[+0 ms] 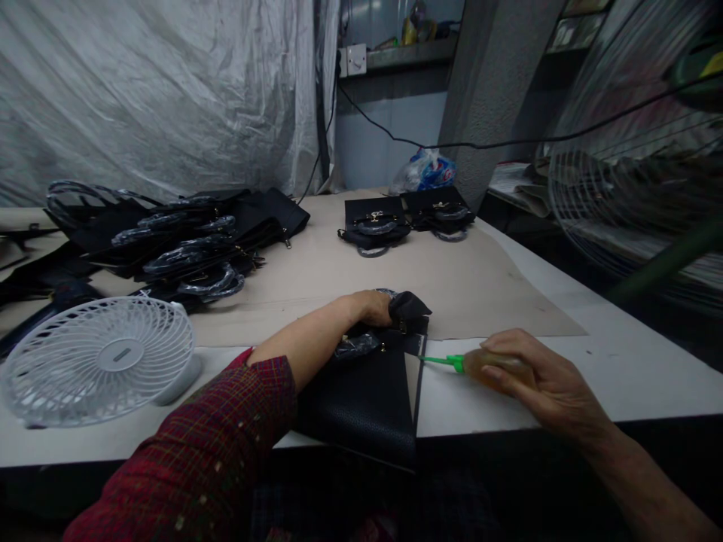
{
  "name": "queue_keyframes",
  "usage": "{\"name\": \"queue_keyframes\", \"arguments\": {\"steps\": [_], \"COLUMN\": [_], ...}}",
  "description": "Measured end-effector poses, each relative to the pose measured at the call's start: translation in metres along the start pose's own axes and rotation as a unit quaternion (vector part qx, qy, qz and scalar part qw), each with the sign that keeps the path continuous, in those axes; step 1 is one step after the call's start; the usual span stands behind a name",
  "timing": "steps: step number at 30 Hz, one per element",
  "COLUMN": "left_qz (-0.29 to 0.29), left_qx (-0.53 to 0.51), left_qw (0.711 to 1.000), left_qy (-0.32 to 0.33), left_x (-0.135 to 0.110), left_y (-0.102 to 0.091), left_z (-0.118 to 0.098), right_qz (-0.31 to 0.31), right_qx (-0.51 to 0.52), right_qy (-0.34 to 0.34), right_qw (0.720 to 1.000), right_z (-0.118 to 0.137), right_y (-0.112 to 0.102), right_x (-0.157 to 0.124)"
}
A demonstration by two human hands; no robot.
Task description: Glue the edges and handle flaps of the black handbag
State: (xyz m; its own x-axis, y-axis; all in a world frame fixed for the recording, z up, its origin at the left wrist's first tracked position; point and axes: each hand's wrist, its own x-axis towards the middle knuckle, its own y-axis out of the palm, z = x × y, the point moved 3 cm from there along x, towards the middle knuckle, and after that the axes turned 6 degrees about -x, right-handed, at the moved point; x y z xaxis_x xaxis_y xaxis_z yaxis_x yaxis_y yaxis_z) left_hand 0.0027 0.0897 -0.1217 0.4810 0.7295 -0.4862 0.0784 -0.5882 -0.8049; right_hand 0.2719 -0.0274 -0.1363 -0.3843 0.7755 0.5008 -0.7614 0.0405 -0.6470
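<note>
A black handbag (361, 399) lies at the table's front edge, its lower part reaching over the edge. My left hand (370, 309) is closed on the bag's top part, near a plastic-wrapped handle; its fingertips are partly hidden. In my right hand (536, 380) is a squeeze bottle (497, 369) of amber liquid with a long green nozzle. The bottle lies sideways, and its thin tip meets the bag's right side edge, where a pale inner strip shows.
Several black bags (186, 233) with wrapped handles are heaped at the left behind a white fan (121, 357). Two finished-looking black bags (376, 218) lie at the back on brown paper (316, 278). A large caged fan (633, 196) stands at the right; a cable (468, 144) crosses behind.
</note>
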Motion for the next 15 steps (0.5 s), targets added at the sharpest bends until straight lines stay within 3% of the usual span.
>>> {"name": "queue_keyframes", "arguments": {"steps": [4, 8, 12, 15], "left_qz": [0.002, 0.003, 0.004, 0.005], "left_qx": [0.009, 0.009, 0.01, 0.011], "left_qw": [1.0, 1.0, 1.0, 1.0], "left_qy": [-0.007, -0.015, -0.008, 0.001], "left_x": [0.001, 0.0, -0.001, 0.0], "left_y": [0.001, 0.0, 0.0, 0.0], "left_z": [0.001, 0.0, 0.0, 0.0], "right_qz": [0.061, 0.008, 0.055, 0.02], "right_qx": [0.024, -0.01, 0.014, 0.006], "right_qy": [0.002, 0.01, 0.007, 0.008], "right_qw": [0.998, 1.0, 0.998, 1.0], "right_z": [0.0, 0.0, -0.002, -0.003], "right_y": [0.005, 0.003, 0.007, 0.007], "right_x": [-0.007, -0.013, -0.019, -0.021]}}
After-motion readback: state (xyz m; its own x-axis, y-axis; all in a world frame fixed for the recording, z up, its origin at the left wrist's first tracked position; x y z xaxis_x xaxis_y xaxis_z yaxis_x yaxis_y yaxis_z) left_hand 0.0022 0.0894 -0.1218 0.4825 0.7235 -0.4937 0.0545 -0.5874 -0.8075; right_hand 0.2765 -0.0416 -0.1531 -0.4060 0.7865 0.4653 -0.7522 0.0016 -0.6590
